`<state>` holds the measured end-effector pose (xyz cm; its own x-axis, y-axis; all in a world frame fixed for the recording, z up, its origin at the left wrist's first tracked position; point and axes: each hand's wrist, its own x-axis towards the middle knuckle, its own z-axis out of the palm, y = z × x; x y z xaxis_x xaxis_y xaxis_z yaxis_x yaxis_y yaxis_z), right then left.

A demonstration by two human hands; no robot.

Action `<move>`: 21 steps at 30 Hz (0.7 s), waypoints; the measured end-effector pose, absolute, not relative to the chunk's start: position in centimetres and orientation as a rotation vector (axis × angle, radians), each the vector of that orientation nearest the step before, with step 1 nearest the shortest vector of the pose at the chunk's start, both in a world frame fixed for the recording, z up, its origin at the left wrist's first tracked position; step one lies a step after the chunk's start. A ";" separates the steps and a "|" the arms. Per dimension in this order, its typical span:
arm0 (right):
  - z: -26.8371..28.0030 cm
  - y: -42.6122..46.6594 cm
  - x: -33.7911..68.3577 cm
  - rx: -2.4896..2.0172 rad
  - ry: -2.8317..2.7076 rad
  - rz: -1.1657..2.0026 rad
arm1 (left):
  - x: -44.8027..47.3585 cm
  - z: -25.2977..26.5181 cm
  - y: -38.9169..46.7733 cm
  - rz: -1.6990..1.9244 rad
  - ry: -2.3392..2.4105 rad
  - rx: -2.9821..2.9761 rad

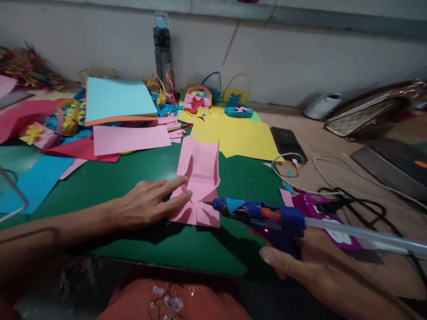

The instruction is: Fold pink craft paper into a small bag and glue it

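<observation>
A creased pink paper piece (pixel 202 169) lies on the green board (pixel 143 244), its sides partly folded up and its near end cut into flaps. My left hand (pixel 151 202) rests with fingers stretched out, the tips touching the paper's left edge. In my right hand (pixel 300 258) is a blue glue gun (pixel 263 215) with a small red light lit. A long clear glue stick (pixel 363 233) sticks out of its back. The nozzle points left, close over the cut flaps; I cannot tell whether it touches them.
Yellow paper sheets (pixel 240 133) lie behind the pink piece, with small paper bags (pixel 197 101) beyond. Stacked light-blue sheets (pixel 120 100) and a pink strip (pixel 131 140) are at the left. A black phone (pixel 288 144), white cable (pixel 328 171) and purple box (pixel 312 206) occupy the right.
</observation>
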<state>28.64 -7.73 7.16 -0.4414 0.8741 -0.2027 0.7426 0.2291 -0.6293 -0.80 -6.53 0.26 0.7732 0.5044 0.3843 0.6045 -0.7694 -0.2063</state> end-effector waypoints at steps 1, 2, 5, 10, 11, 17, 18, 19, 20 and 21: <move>7.2 -7.8 28.5 -1.549 -2.285 1.004 | -0.8 0.4 -6.5 -0.461 -0.806 -2.665; 7.1 -7.8 28.4 -1.567 -2.259 1.001 | -0.8 0.4 -6.4 -0.465 -0.751 -2.706; 6.7 -8.0 28.3 -1.647 -2.180 1.043 | -0.7 0.6 -6.2 -0.415 -0.619 -2.884; 6.0 -8.2 28.2 -1.679 -2.077 1.078 | -0.8 0.7 -6.4 -0.308 -0.680 -3.028; 6.0 -8.3 28.1 -1.705 -2.044 1.065 | -0.9 0.8 -6.5 -0.281 -0.712 -3.054; 6.0 -9.0 28.1 -1.747 -2.067 0.993 | -1.2 0.9 -7.5 -0.194 -0.818 -3.108; 5.8 -9.1 28.2 -1.717 -2.101 0.939 | -1.3 0.9 -7.7 -0.199 -0.822 -3.106; 5.6 -9.2 28.4 -1.688 -2.133 0.877 | -1.3 0.9 -7.9 -0.200 -0.830 -3.103; 5.4 -9.3 28.5 -1.664 -2.159 0.815 | -1.3 1.0 -8.0 -0.193 -0.842 -3.101; 5.2 -9.3 28.5 -1.643 -2.181 0.766 | -1.3 1.0 -8.1 -0.184 -0.857 -3.099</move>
<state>28.53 -9.31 5.24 -0.2979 0.9517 -0.0740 0.7890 0.2019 -0.5803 -1.29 -8.13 1.00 0.8520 0.5159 0.0892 0.5069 -0.8555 0.1061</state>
